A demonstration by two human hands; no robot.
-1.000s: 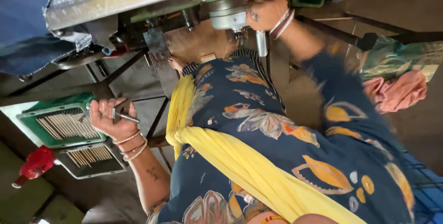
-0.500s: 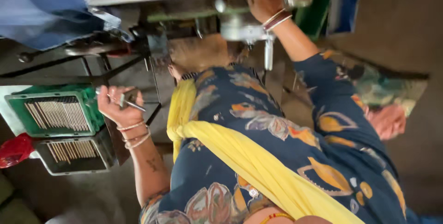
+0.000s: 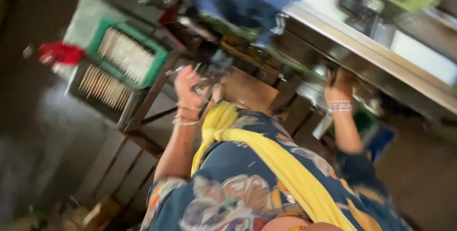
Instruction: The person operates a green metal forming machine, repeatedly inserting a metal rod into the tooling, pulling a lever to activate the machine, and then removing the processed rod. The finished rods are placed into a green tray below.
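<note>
Fingers of the left hand (image 3: 188,86) pinch a thin metal rod (image 3: 200,90) just beside the green tray (image 3: 128,55) of rods at the bench's edge. Right hand (image 3: 339,87) reaches under the steel machine frame (image 3: 381,64); its grip is blurred, so I cannot tell.

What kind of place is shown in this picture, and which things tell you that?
Probably a small workshop or factory floor. A metal machine bench runs across the top, a green tray of thin metal rods sits beside it, and the left hand holds a few such rods by the machine.
</note>
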